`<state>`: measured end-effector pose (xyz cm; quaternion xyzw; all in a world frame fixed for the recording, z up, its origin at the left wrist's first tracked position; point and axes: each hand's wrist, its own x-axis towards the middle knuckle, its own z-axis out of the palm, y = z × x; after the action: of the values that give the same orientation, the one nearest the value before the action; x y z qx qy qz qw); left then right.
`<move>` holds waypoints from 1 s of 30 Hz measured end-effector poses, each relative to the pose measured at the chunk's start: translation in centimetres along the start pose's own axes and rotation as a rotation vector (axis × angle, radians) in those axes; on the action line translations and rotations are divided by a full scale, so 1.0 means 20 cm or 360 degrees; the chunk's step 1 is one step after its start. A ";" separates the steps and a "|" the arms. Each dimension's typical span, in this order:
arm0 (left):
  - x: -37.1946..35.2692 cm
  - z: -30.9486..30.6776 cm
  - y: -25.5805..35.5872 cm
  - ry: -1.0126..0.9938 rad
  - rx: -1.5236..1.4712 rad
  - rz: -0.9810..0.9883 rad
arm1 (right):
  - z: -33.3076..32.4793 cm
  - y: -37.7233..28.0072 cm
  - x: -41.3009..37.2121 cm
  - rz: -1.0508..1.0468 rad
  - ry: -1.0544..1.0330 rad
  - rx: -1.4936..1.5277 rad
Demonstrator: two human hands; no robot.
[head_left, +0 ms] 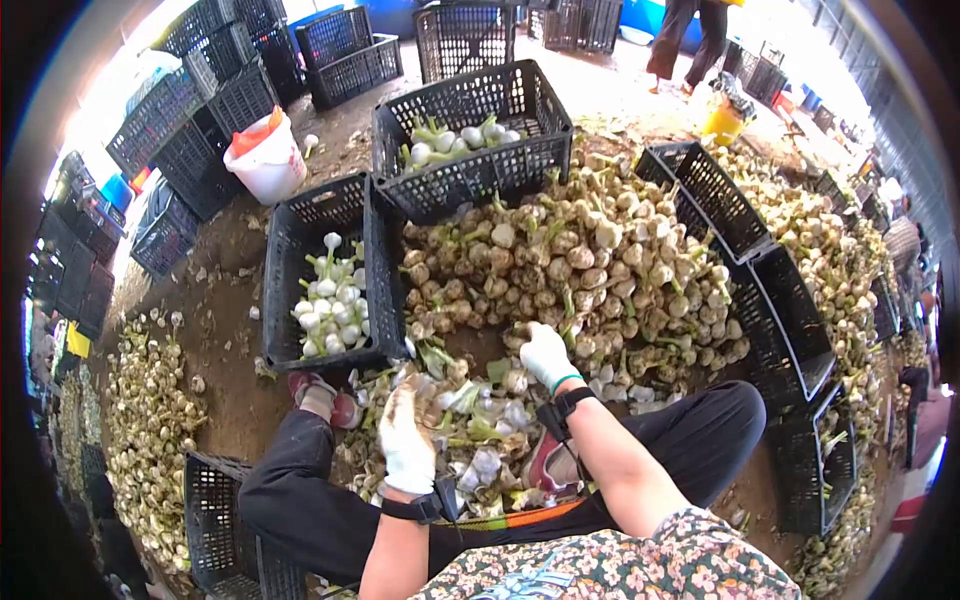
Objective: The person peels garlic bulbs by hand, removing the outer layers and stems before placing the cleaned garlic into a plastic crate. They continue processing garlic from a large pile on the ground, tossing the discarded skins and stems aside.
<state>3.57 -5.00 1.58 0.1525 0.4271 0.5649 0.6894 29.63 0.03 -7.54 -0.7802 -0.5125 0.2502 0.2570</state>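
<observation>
Garlic bulbs [590, 260] are lying heaped just beyond the gloved right hand [545, 357], whose fingers are curling at the heap's near edge; whether they are gripping a bulb, I cannot tell. Nearer, the gloved left hand [405, 435] is pointing its fingers away from the body above peelings [480, 468]; its grasp is unclear. Beyond it, a black crate [279, 275] is holding white bulbs [328, 315]. Farther off, a second crate [480, 182] is bearing more, with a white bucket [270, 170] sitting to the left. In the background, a person [690, 40] is standing near a yellow bucket [722, 125].
</observation>
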 end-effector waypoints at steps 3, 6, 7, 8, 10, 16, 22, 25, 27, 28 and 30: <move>-0.06 0.09 0.23 -0.0025 0.0409 0.0529 | 0.20 0.12 -0.12 -0.0105 -0.0509 -0.0638; -0.04 0.13 0.47 -0.0100 0.0945 0.0894 | 0.50 0.35 -0.16 -0.0203 -0.0380 -0.0763; -0.01 0.12 0.51 -0.0198 0.1036 0.1004 | 0.46 0.28 -0.16 -0.0099 -0.0416 -0.0695; 0.00 0.10 0.53 -0.0287 0.1136 0.1101 | 0.43 0.22 -0.16 0.0010 -0.0466 -0.0622; -0.01 0.11 0.49 -0.0238 0.1016 0.0999 | 0.41 0.21 -0.14 0.0239 -0.0493 -0.0404; 0.01 -0.06 0.05 0.0258 0.0101 -0.0690 | 0.07 -0.33 -0.37 0.0021 -0.0524 0.1078; -0.08 0.03 -0.01 -0.0763 0.0129 -0.0293 | -0.25 -0.50 -0.55 -0.0335 -0.0978 0.1706; -0.13 0.03 -0.02 -0.0560 0.0329 0.0073 | -0.19 -0.51 -0.59 0.0169 -0.0081 0.2013; -0.11 0.02 -0.02 -0.0694 0.1011 0.0591 | -0.22 -0.49 -0.58 0.0128 -0.0323 0.1763; -0.12 0.03 -0.02 -0.0771 0.1344 0.0836 | -0.23 -0.49 -0.60 0.0100 -0.0554 0.1498; -0.19 0.07 0.01 -0.0767 0.1694 0.1074 | -0.18 -0.51 -0.61 0.0041 -0.0603 0.1549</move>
<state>4.53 -8.12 4.11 0.7181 0.4104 0.4122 0.3821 20.84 -8.37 3.53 -0.5177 -0.3646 0.5995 0.4896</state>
